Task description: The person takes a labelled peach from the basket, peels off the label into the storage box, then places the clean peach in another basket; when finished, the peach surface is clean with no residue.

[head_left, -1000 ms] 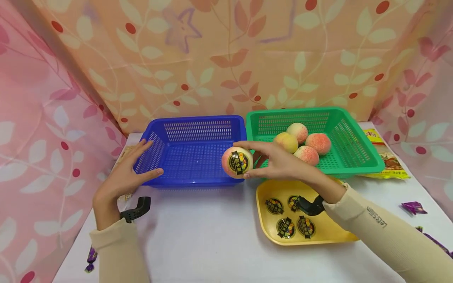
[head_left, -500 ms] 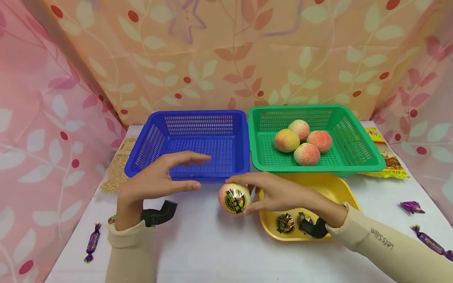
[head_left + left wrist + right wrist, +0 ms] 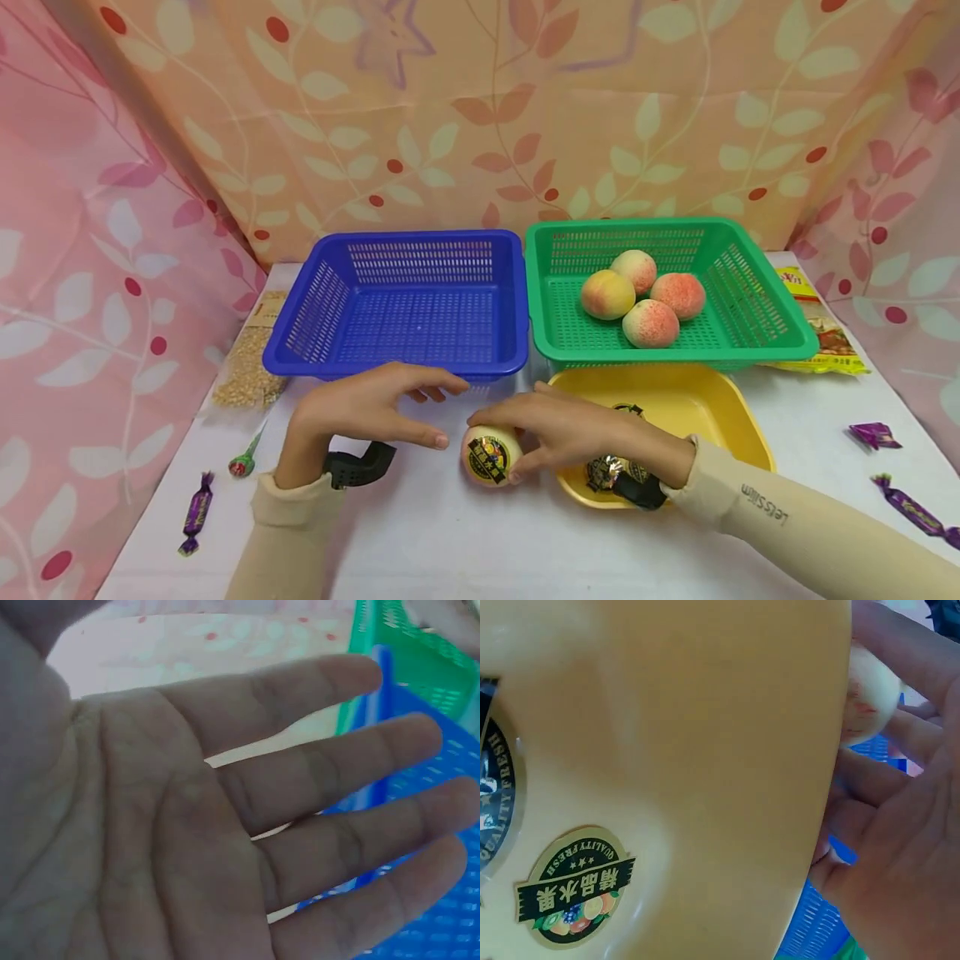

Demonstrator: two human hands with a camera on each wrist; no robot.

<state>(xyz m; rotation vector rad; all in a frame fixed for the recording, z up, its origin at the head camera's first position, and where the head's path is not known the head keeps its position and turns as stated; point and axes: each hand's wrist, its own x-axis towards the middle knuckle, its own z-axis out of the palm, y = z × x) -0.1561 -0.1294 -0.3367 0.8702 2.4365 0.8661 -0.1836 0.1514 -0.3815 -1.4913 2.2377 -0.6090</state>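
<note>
A peach [image 3: 489, 433] with a round black-and-gold fruit sticker [image 3: 487, 461] facing up is low over the white table, in front of the blue basket. My right hand [image 3: 562, 429] grips it from its right side, thumb near and fingers behind. In the right wrist view, part of the peach [image 3: 874, 694] shows past the tray's edge, beside the fingers. To the left of the peach, my left hand [image 3: 367, 408] is held with fingers extended and nothing in it. The left wrist view shows its bare palm [image 3: 187, 817]. Stickers [image 3: 577, 889] lie in the yellow tray [image 3: 723, 408] under my right forearm.
A blue basket [image 3: 420, 369] stands behind my left hand. Beside it, a green basket [image 3: 675, 354] contains several peaches [image 3: 651, 324]. Bags of food lie at both sides, with a lollipop [image 3: 242, 465] and wrapped candies [image 3: 197, 514] on the table.
My right hand has brought the stickered peach from the blue basket's front edge down toward the near table. My left hand has moved right and nearer, away from the blue basket, toward the peach.
</note>
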